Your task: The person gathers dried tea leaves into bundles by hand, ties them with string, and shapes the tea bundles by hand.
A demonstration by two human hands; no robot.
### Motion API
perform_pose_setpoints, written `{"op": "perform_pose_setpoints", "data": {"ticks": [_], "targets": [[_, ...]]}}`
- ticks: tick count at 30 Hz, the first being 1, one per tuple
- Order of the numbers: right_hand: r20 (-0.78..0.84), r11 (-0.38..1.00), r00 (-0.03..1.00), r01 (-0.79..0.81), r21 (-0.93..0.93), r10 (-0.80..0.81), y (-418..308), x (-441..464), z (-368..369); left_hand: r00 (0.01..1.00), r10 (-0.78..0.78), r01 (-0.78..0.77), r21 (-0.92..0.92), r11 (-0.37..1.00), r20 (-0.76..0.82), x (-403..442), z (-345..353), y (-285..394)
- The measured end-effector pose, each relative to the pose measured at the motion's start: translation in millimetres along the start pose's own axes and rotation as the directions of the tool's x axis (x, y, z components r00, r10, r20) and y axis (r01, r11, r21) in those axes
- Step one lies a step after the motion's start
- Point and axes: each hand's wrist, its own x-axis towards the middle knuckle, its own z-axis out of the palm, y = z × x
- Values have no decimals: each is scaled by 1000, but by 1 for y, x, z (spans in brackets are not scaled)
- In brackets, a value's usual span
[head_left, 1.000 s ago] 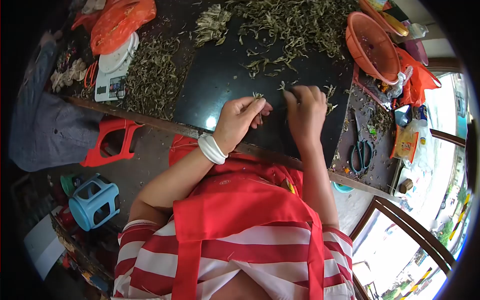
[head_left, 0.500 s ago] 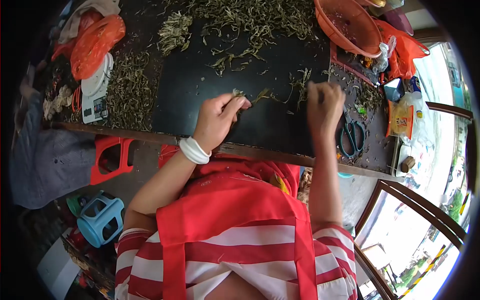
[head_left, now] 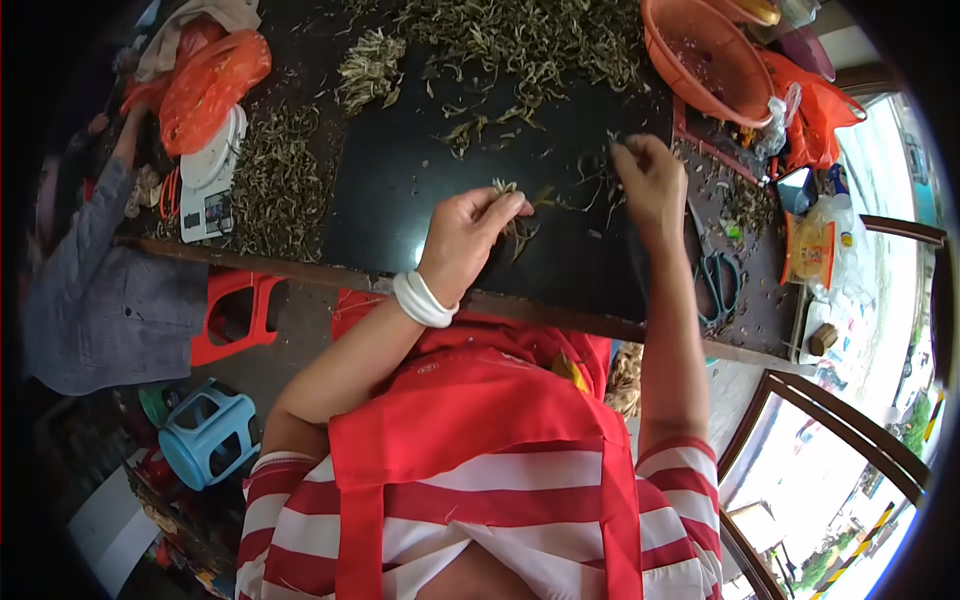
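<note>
Over the black board (head_left: 390, 190) my left hand (head_left: 465, 240), with a white band at the wrist, pinches a small bunch of dried leaves (head_left: 505, 187). My right hand (head_left: 655, 190) is above the board's right edge, thumb and forefinger close together by a few thin dark strands (head_left: 597, 178); whether it holds any of them is too small to tell. A loose leaf piece (head_left: 523, 235) lies just right of my left fingertips. Beyond both hands spreads a big pile of dried leaves (head_left: 520, 45), with a tidier bundle (head_left: 371, 68) at its left.
Scissors (head_left: 718, 285) lie right of my right forearm. An orange basket (head_left: 705, 60) and red bag (head_left: 810, 110) stand back right. On the left are a white scale (head_left: 208, 190), another leaf pile (head_left: 280, 180), an orange bag (head_left: 215, 90) and a person in grey (head_left: 120, 310).
My right hand has moved right, away from my left hand, since the earliest frame, and its fingers look less blurred now. The camera view has shifted. At far left, the person's arm reaches toward the orange bag.
</note>
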Motion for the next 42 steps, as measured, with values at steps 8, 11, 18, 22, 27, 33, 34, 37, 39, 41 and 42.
{"op": "perform_pose_setpoints", "data": {"ticks": [8,11,18,22,27,33,34,37,39,41,42], "targets": [[164,953,984,-119,278,75,-42,-89,48,996,7,19,-284,959,90,-1,4,-7],[489,922,872,-204,330,17,-34,-95,34,994,8,8,-142,990,112,-9,-14,-19],[194,723,903,423,-545,-382,10,-48,29,996,-6,20,-163,986,87,-5,7,-17],[212,995,973,85,53,-94,-18,-84,35,995,-24,29,-55,998,95,-2,12,-19],[-15,948,993,-119,-295,120,7,-63,-10,988,8,-14,35,999,156,1,18,-12],[-74,760,995,-3,-650,-59,29,-28,-13,943,292,-303,47,952,163,16,39,-8],[-71,754,988,58,-654,-137,33,-29,-8,959,233,-241,30,970,162,16,40,-5],[-11,838,982,157,-522,-191,29,-35,0,982,119,-118,-14,993,150,17,42,-2],[75,925,993,111,-363,-89,4,-51,6,987,98,-92,-55,994,124,19,42,-8],[160,994,982,-107,5,105,-19,-69,17,992,66,-57,-81,995,110,16,38,-13],[163,994,981,-105,11,101,-21,-72,19,992,66,-59,-77,995,105,16,31,-13]]}}
